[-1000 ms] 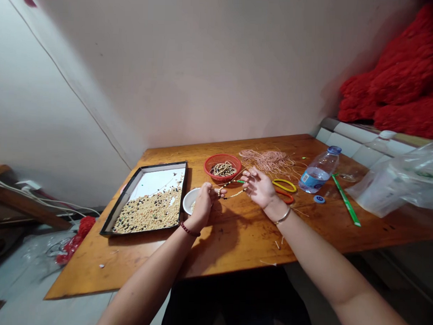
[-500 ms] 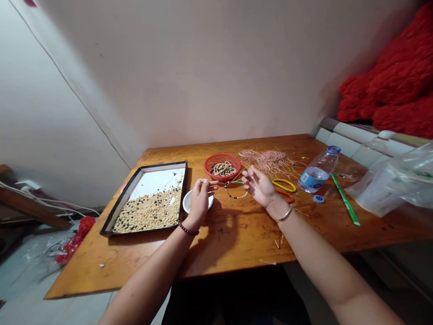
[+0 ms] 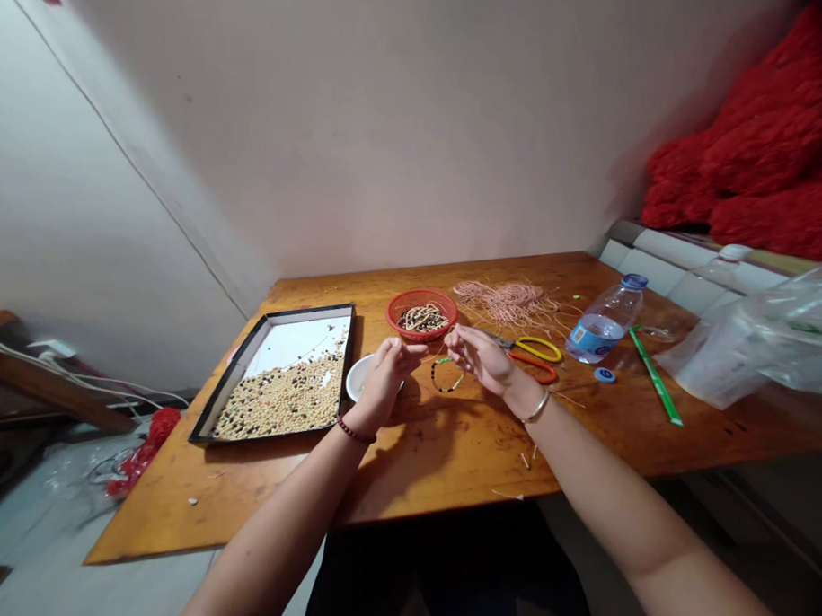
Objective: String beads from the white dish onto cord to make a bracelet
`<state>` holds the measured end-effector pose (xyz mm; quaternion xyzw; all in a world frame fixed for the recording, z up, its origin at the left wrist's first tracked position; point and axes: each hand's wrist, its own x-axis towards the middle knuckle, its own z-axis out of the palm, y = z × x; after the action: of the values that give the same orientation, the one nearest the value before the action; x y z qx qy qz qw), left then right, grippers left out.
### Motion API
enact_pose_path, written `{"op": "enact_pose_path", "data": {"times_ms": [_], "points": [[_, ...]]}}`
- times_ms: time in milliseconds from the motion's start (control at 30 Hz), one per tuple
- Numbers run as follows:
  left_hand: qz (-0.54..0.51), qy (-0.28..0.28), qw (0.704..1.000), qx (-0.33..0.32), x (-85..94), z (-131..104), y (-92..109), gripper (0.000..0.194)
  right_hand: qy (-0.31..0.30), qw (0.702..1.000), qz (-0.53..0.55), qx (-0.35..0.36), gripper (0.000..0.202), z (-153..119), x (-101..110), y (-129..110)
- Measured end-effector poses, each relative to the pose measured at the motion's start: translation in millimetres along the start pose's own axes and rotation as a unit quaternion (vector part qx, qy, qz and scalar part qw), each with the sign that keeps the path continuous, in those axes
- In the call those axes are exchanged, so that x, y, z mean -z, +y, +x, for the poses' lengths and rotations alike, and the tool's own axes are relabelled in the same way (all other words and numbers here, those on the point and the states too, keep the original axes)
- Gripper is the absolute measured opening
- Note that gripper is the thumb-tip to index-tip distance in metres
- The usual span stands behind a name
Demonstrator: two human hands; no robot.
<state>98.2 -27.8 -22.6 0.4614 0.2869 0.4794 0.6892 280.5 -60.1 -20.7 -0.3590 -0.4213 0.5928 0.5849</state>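
A small beaded bracelet (image 3: 447,390) with dark, pale and green beads hangs in a loop between my two hands, above the table. My left hand (image 3: 386,376) is closed in a pinch on the bracelet's thin string, left of the loop. Closed with its fingertips together, my right hand (image 3: 488,360) grips the string at the loop's upper right. The string itself is too fine to follow clearly. Below and behind my left hand sits a white bowl (image 3: 355,378), partly covered by it. Beyond the hands stands a red basket (image 3: 421,298) holding strung beads.
A black-edged tray (image 3: 201,426) of loose beads lies left on the wooden table (image 3: 147,523). At right are scissors (image 3: 541,350), a pink string bundle (image 3: 509,302), a water bottle (image 3: 595,332), its blue cap (image 3: 604,376), a green strip (image 3: 657,379) and a plastic bag (image 3: 753,338).
My right hand has moved slightly left and down, closer to my left hand, its fingers drawn together. The bracelet hangs a little lower, and the scissors' blades now show.
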Motion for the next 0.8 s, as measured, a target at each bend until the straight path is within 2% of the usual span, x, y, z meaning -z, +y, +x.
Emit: {"op": "enact_pose_path", "data": {"times_ms": [133,267,333,500,633,800], "points": [[-0.031,-0.008,0.999,0.000,-1.1,2,-2,0.029,0.012,0.998,-0.057,0.000,0.031,2,-2,5],[-0.052,-0.012,0.999,0.001,-1.0,2,-3,0.029,0.038,0.989,-0.130,0.061,0.033,9,-1,13],[-0.057,-0.014,0.998,0.001,-1.1,2,-3,0.029,0.052,0.987,-0.128,0.078,0.033,11,0,15],[-0.060,-0.007,0.998,-0.004,-0.1,3,-3,0.027,0.045,0.998,0.039,0.021,0.026,9,-1,11],[-0.065,-0.015,0.998,-0.021,1.6,5,-4,0.026,0.029,0.986,0.164,-0.023,0.023,7,-1,4],[-0.042,-0.021,0.998,-0.038,1.3,4,-4,0.026,0.004,0.977,0.208,-0.046,0.025,6,-1,2]]}}
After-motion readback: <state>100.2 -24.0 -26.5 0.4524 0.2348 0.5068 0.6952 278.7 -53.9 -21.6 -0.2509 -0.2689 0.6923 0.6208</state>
